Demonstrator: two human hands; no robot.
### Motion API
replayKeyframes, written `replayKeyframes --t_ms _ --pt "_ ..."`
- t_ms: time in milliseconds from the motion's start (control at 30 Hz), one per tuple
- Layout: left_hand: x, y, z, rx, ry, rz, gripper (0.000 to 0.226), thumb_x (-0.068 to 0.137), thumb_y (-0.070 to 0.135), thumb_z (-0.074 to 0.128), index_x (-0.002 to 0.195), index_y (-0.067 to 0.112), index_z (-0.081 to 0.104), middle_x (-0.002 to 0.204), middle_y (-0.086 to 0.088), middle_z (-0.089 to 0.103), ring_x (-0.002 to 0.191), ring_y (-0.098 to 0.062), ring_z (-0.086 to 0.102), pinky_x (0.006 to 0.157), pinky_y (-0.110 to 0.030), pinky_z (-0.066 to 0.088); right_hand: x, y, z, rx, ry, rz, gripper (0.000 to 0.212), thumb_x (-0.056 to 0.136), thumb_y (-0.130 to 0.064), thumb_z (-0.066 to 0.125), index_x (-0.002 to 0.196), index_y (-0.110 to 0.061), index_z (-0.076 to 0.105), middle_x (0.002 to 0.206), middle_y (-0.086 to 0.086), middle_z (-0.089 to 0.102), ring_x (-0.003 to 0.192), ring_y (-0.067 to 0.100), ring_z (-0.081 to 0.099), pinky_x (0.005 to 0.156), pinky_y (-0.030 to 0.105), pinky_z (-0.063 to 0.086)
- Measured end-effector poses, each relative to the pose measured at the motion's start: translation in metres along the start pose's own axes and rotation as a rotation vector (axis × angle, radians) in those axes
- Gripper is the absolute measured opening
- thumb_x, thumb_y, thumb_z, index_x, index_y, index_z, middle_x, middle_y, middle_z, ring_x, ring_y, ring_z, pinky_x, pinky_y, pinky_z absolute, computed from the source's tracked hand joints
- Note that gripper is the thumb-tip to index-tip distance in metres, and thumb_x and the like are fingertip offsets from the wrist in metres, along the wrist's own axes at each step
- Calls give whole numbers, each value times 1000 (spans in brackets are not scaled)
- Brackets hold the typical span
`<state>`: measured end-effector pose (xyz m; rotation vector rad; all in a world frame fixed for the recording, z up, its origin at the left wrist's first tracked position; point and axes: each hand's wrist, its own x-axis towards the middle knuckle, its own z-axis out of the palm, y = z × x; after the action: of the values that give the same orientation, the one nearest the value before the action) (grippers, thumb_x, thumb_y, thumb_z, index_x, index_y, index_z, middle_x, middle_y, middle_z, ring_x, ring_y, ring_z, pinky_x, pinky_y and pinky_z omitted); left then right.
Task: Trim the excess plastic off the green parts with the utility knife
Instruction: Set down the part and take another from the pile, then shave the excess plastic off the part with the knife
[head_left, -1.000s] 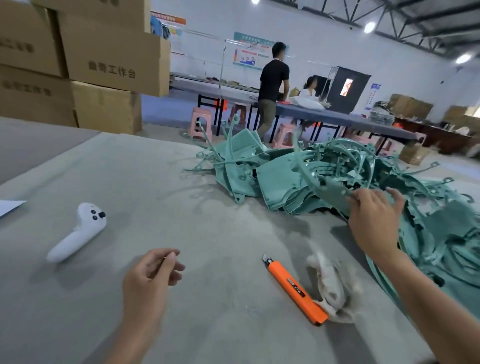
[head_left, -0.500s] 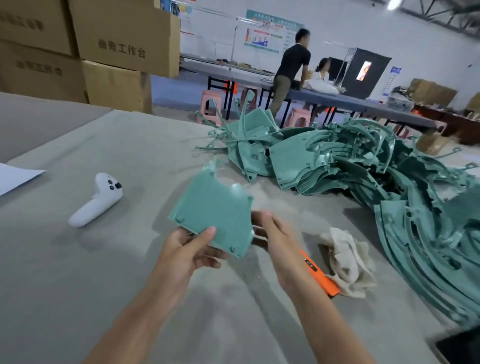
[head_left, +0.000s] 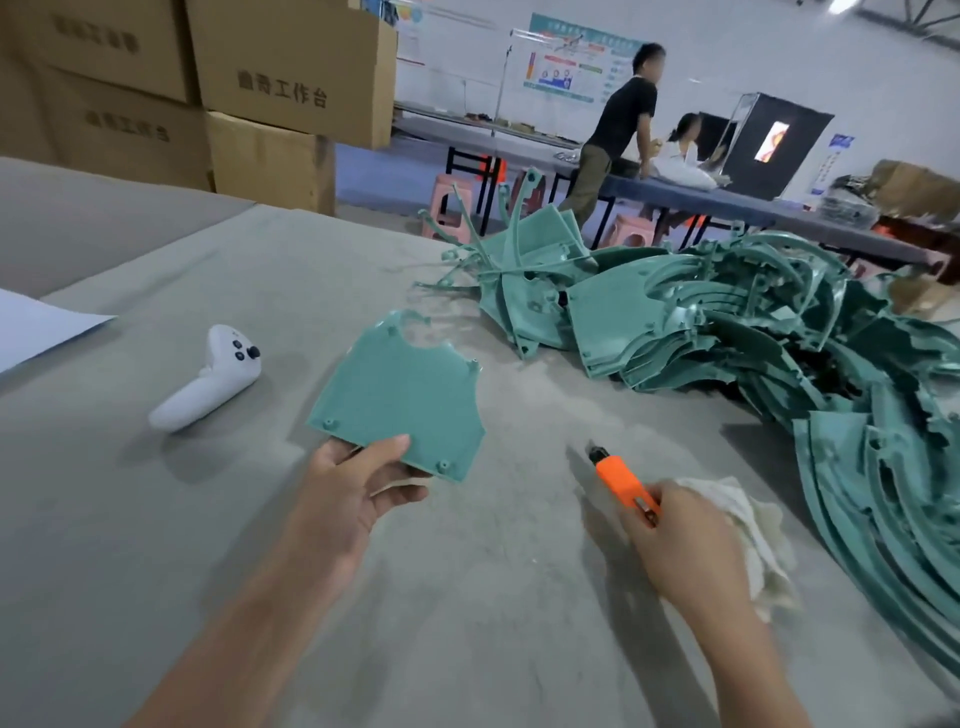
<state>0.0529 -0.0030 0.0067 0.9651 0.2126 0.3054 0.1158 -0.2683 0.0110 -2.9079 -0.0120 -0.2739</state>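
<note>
Desk (head_left: 156, 519): grey felt top that carries everything named below.
Pile of green parts (head_left: 779, 353): untrimmed stock heaped from the desk's far edge down its right side. It lies as it did a moment ago.
Green part (head_left: 395, 395): the flat panel you pulled from the pile, held above the middle of the desk with its face tilted up to you. Half a second ago both hands shared it; now only one does.
Left hand (head_left: 358, 493): you pinch the panel's near edge, thumb flat on top and fingers curled underneath. It alone steadies the piece now.
Right hand (head_left: 685, 545): it has let go of the panel and dropped toward the right side of the desk, its fingers curled over the rear of the knife handle.
Rag (head_left: 753, 525): crumpled just beside and partly under your right hand.
Controller (head_left: 208, 379): white, lying toward the desk's left side, untouched.
Utility knife (head_left: 618, 478): orange, nose pointing away from you. I cannot tell whether it has left the felt or whether the blade is out.
Excess plastic (head_left: 415, 318): thin runner stubs curl off the panel's far edge. With the part and tool each in hand, the first cut looks ready to start there.
</note>
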Motion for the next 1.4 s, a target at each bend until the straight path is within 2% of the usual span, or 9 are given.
replayKeyframes --t_ms 133,300,533,700,867,1000,1133,1200,1400 --pt "-4 -6 4 3 -81 -18 23 80 -1 64 101 8 63 82 -9 69 63 -19 66 51 -28 53 -4 -9 0 642 86 -30 20 99 -29 53 85 -17 62 66 -1 63 63 21 59 59 38 44" --pt "-11 -13 12 108 -226 -49 32 69 9 64 102 7 64 87 -9 73 65 -21 68 51 -28 53 -20 -41 -8 1511 -257 94 28 85 -37 69 97 -12 68 64 0 51 48 11 40 44 22 32" --pt "-20 -14 18 250 -275 -75 30 71 16 70 99 6 68 90 -11 75 71 -24 70 54 -30 56 -33 -60 -5 1472 -203 51 41 88 -24 72 50 -28 58 53 -4 51 43 11 42 42 19 36" --pt "-33 -22 28 238 -366 -142 39 78 23 69 112 6 62 91 -11 74 65 -27 71 47 -27 53 -41 -66 0 1454 -176 -42 35 96 -37 61 64 -23 57 54 -2 51 45 11 43 44 21 36" --pt "-25 -10 24 48 -153 -81 34 74 16 63 104 2 57 70 -5 69 47 -19 62 41 -22 46 -27 -45 -9 1397 -273 100 29 101 -32 48 101 -8 63 77 5 70 57 17 63 54 26 54" --pt "-18 2 15 3 -95 -52 34 75 19 64 107 8 57 74 -4 67 47 -17 60 40 -21 43 -8 -5 -32 1474 447 427 28 104 -31 47 105 -5 59 98 7 74 88 18 73 86 35 58" --pt "-19 3 14 -20 -107 -38 25 76 25 66 99 16 61 75 -1 65 47 -14 55 36 -18 36 -5 25 -53 1469 1002 299 49 104 -34 46 122 11 50 90 8 64 75 19 64 77 40 56" --pt "-20 2 15 -23 -99 -36 23 76 27 66 97 18 62 73 1 64 45 -13 52 36 -17 34 -10 19 -54 1505 890 108 42 103 -32 49 125 4 42 77 0 53 59 12 49 58 30 47" --pt "-23 2 18 0 -118 -58 25 74 25 67 95 12 61 71 -4 62 41 -10 48 33 -15 29 -34 -45 -26 1295 -143 -231 15 93 -37 61 95 -23 61 62 -6 55 47 7 44 43 20 39"
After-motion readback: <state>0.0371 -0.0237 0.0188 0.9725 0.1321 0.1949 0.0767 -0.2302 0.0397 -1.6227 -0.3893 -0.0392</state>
